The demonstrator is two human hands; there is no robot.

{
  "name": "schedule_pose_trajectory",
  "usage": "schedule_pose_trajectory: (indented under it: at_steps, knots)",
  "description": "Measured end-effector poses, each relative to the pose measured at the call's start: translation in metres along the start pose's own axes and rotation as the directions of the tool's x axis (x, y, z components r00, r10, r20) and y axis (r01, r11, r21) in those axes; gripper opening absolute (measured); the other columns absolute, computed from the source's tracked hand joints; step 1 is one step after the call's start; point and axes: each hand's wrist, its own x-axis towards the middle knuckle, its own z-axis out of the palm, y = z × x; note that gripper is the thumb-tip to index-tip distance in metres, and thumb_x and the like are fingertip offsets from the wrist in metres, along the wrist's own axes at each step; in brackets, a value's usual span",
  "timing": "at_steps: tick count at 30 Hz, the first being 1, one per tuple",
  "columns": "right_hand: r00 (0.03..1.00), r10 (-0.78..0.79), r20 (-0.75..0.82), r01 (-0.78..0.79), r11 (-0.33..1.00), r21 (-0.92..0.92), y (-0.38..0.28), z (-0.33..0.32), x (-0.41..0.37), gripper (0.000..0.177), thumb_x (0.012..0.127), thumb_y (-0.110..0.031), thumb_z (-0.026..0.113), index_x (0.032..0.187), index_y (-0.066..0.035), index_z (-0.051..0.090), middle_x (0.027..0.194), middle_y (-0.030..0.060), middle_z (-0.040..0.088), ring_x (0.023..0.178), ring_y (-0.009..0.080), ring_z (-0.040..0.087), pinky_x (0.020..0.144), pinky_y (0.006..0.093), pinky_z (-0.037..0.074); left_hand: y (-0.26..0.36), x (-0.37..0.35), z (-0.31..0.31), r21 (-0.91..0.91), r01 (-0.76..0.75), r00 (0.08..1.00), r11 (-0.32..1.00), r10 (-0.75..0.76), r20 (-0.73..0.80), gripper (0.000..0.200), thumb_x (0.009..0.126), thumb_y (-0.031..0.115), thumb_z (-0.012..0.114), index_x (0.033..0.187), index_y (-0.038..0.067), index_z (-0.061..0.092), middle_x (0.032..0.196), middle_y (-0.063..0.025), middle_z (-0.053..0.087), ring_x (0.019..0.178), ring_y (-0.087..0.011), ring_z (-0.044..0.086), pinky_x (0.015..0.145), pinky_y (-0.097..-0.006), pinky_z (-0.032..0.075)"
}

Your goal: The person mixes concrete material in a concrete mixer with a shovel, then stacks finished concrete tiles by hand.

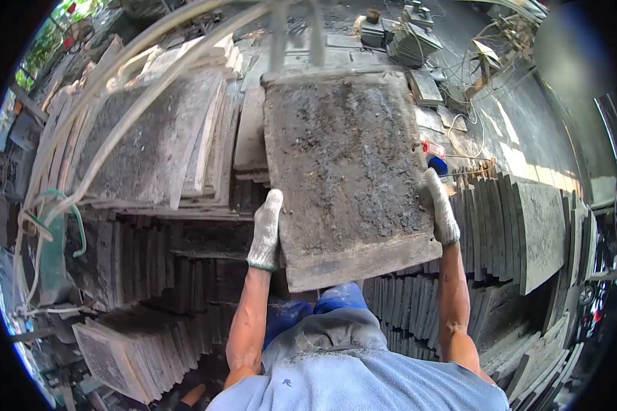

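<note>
A large grey rectangular slab [349, 164] with a rough, crusted dark surface fills the middle of the head view. My left hand [267, 229], in a white knit glove, grips its left edge near the lower part. On the opposite edge, my right hand [441, 209], also gloved, holds the slab at about the same height. Both thumbs point up along the sides, and the fingers go out of sight beneath. The slab's near edge hangs above my blue trousers [343, 297].
Stacked slabs [151, 130] lie at the upper left. Upright slab rows stand at the right [541, 226] and lower left [137, 349]. Pale hoses [116, 133] cross the upper left. Cables and a red-and-blue object [435, 159] are beyond my right hand.
</note>
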Motion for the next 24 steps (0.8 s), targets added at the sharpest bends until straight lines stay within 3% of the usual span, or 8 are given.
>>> schedule_pose_trajectory:
  at_steps: [2, 4, 6, 8, 10, 18, 21, 24]
  knots:
    - [0.996, -0.035, -0.084, 0.030, 0.998, -0.064, 0.008, -0.006, 0.009, 0.056, 0.100, -0.040, 0.044, 0.145, -0.007, 0.040, 0.142, 0.0051, 0.047, 0.128, 0.0177, 0.044, 0.108, 0.0328, 0.033, 0.003, 0.005, 0.002, -0.015, -0.026, 0.998, 1.000, 0.026, 0.053, 0.045, 0.098, 0.035, 0.055, 0.121, -0.003, 0.060, 0.113, -0.0062, 0.064, 0.099, -0.0126, 0.061, 0.087, -0.0288, 0.052]
    - [0.971, -0.235, -0.047, 0.219, 0.950, -0.221, 0.017, -0.010, 0.020, 0.054, 0.101, -0.037, 0.040, 0.145, -0.006, 0.040, 0.143, 0.0063, 0.046, 0.130, 0.0183, 0.042, 0.110, 0.0338, 0.031, -0.003, 0.009, -0.003, 0.360, -0.269, 0.956, 0.893, 0.293, -0.013, 0.044, 0.100, 0.027, 0.053, 0.129, -0.006, 0.054, 0.129, -0.0097, 0.058, 0.118, -0.0159, 0.054, 0.103, -0.0291, 0.043]
    - [0.914, -0.403, 0.040, 0.391, 0.851, -0.352, 0.022, -0.008, 0.031, 0.052, 0.103, -0.034, 0.036, 0.144, -0.004, 0.040, 0.144, 0.0075, 0.044, 0.132, 0.0190, 0.040, 0.112, 0.0348, 0.029, -0.010, 0.012, -0.010, 0.296, -0.392, 0.918, 0.871, 0.390, 0.071, 0.041, 0.100, 0.025, 0.054, 0.128, -0.005, 0.055, 0.130, -0.0107, 0.059, 0.119, -0.0171, 0.055, 0.104, -0.0299, 0.043]
    - [0.857, -0.491, 0.153, 0.501, 0.730, -0.465, 0.033, -0.018, 0.037, 0.050, 0.104, -0.031, 0.031, 0.144, -0.003, 0.040, 0.145, 0.0087, 0.043, 0.135, 0.0197, 0.038, 0.114, 0.0358, 0.027, -0.004, 0.002, -0.006, 0.124, -0.246, 0.969, 0.961, 0.247, 0.013, 0.045, 0.096, 0.031, 0.060, 0.123, -0.005, 0.059, 0.115, -0.0074, 0.066, 0.104, -0.0117, 0.059, 0.092, -0.0269, 0.047]
    - [0.809, -0.524, 0.266, 0.564, 0.567, -0.600, 0.055, -0.052, 0.049, 0.049, 0.103, -0.029, 0.029, 0.143, -0.002, 0.040, 0.147, 0.0099, 0.041, 0.136, 0.0206, 0.037, 0.116, 0.0366, 0.025, -0.009, -0.013, -0.019, 0.211, -0.276, 0.961, 0.938, 0.276, 0.031, 0.057, 0.092, 0.046, 0.062, 0.113, -0.006, 0.063, 0.099, -0.0043, 0.067, 0.092, -0.0108, 0.058, 0.082, -0.0277, 0.047]
    - [0.872, -0.453, 0.187, 0.482, 0.723, -0.494, 0.072, -0.052, -0.014, 0.049, 0.103, -0.026, 0.033, 0.146, -0.003, 0.034, 0.150, 0.0098, 0.035, 0.138, 0.0199, 0.033, 0.117, 0.0357, 0.024, -0.047, -0.035, -0.050, 0.206, -0.280, 0.960, 0.938, 0.271, 0.071, 0.061, 0.099, 0.055, 0.042, 0.106, -0.002, 0.063, 0.085, -0.0007, 0.062, 0.083, -0.0143, 0.054, 0.082, -0.0319, 0.044]
    - [0.858, -0.483, 0.175, 0.494, 0.680, -0.542, 0.053, -0.008, -0.036, 0.050, 0.103, -0.029, 0.036, 0.146, -0.004, 0.034, 0.151, 0.0094, 0.033, 0.139, 0.0189, 0.032, 0.117, 0.0350, 0.024, -0.030, 0.003, -0.043, 0.313, -0.312, 0.949, 0.897, 0.276, 0.154, 0.060, 0.103, 0.050, 0.035, 0.115, -0.002, 0.061, 0.107, -0.0028, 0.064, 0.102, -0.0144, 0.057, 0.092, -0.0322, 0.044]
    - [0.941, -0.338, -0.015, 0.316, 0.893, -0.320, 0.043, 0.006, -0.040, 0.053, 0.104, -0.034, 0.035, 0.147, -0.005, 0.033, 0.151, 0.0088, 0.034, 0.139, 0.0185, 0.032, 0.117, 0.0340, 0.024, -0.007, 0.014, -0.009, -0.069, -0.302, 0.937, 0.951, 0.309, 0.160, 0.055, 0.104, 0.043, 0.036, 0.131, -0.004, 0.048, 0.127, -0.0053, 0.053, 0.116, -0.0124, 0.049, 0.102, -0.0269, 0.037]
